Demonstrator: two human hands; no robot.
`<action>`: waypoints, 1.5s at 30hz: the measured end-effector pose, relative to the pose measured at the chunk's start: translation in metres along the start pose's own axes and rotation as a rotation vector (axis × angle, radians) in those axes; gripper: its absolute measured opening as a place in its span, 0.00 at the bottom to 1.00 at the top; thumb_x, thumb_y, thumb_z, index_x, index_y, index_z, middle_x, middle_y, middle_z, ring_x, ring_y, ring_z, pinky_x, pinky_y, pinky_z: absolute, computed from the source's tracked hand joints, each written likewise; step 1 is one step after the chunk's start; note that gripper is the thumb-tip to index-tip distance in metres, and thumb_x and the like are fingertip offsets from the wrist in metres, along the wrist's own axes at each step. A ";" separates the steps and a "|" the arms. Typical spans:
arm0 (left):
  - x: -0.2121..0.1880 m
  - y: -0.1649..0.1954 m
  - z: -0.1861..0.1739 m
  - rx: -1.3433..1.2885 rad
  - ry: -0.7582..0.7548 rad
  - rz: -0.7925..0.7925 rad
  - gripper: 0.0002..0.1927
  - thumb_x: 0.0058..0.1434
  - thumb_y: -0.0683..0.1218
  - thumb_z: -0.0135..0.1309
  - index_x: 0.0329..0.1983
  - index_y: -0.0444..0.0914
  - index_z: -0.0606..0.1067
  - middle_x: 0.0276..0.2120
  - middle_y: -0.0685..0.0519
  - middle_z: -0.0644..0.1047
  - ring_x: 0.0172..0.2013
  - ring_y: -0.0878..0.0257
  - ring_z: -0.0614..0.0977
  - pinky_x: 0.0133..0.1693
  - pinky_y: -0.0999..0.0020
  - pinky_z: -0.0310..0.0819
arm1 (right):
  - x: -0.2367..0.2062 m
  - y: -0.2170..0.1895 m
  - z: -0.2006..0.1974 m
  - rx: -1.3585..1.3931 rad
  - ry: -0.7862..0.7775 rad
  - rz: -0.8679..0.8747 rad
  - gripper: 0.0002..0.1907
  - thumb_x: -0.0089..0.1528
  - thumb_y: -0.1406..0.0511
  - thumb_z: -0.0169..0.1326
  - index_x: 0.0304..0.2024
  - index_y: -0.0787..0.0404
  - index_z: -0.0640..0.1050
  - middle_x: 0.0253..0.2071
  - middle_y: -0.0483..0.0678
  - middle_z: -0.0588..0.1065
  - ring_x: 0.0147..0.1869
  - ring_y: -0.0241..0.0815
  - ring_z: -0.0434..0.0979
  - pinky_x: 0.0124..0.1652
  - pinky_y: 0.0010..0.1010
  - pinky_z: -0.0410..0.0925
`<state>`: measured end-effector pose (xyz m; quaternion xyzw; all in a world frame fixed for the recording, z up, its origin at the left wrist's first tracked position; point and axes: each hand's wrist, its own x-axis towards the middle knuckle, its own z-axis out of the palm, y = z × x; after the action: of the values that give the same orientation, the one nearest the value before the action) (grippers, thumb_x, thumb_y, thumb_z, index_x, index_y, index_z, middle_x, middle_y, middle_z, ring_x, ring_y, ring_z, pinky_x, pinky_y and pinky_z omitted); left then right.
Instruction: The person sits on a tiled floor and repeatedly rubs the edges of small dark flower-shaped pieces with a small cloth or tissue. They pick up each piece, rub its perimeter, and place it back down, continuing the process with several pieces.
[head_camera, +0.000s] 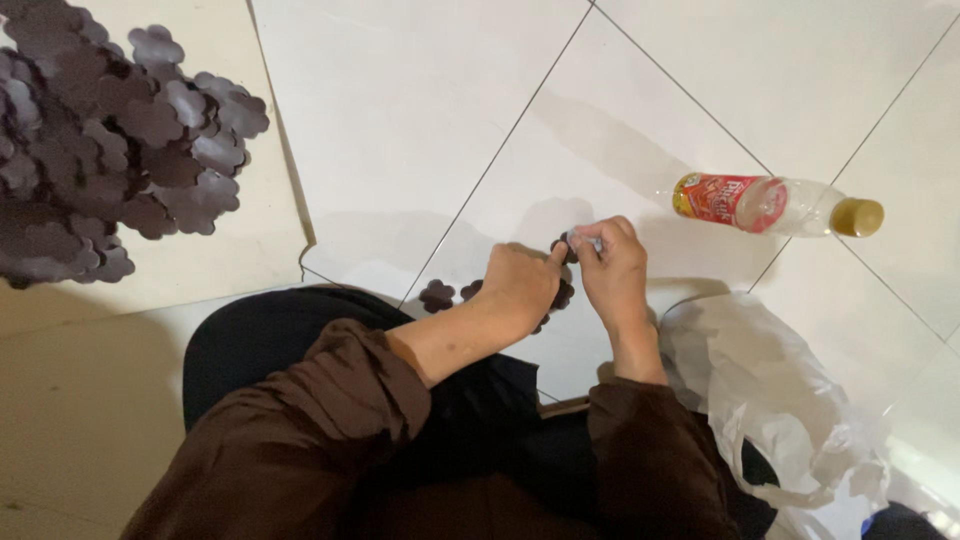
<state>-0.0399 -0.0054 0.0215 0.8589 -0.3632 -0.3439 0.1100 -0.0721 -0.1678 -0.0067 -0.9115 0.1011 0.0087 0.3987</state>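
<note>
Your arms bend in from your brown sleeves and meet over the white floor (420, 120). Your left hand (520, 285) and right hand (612, 270) pinch a small dark flower (566, 246) together at the fingertips. More flowers (437, 295) lie just beside your left hand. A white bag (780, 400) sits by your right arm. Farther off lie a bottle (775, 205) and a big flower pile (100, 140).

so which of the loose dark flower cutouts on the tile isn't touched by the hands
The cutout lying alone left of the left hand. The others sit under the hands or between the fingers of both.
</note>
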 end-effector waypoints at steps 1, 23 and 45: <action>0.000 0.000 0.000 0.001 0.003 -0.005 0.49 0.53 0.52 0.64 0.75 0.34 0.56 0.32 0.58 0.81 0.33 0.61 0.82 0.32 0.67 0.67 | 0.001 0.000 -0.003 -0.048 -0.031 0.000 0.04 0.62 0.71 0.61 0.38 0.65 0.79 0.38 0.50 0.75 0.37 0.41 0.77 0.37 0.30 0.71; -0.002 0.000 -0.003 -0.007 -0.028 -0.015 0.49 0.53 0.52 0.65 0.75 0.37 0.56 0.31 0.59 0.80 0.32 0.62 0.82 0.29 0.68 0.66 | 0.000 0.018 0.007 -0.075 0.072 -0.005 0.06 0.62 0.69 0.65 0.39 0.64 0.80 0.37 0.51 0.76 0.34 0.44 0.74 0.36 0.29 0.69; -0.005 -0.002 -0.008 -0.020 -0.012 0.003 0.56 0.48 0.50 0.68 0.76 0.31 0.53 0.31 0.58 0.81 0.31 0.62 0.82 0.27 0.69 0.69 | 0.002 0.012 -0.028 -0.175 -0.190 0.325 0.09 0.57 0.66 0.66 0.34 0.64 0.80 0.30 0.50 0.79 0.34 0.38 0.78 0.36 0.30 0.71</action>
<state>-0.0364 -0.0009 0.0291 0.8552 -0.3618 -0.3523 0.1168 -0.0743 -0.1968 0.0035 -0.9094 0.2076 0.1677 0.3190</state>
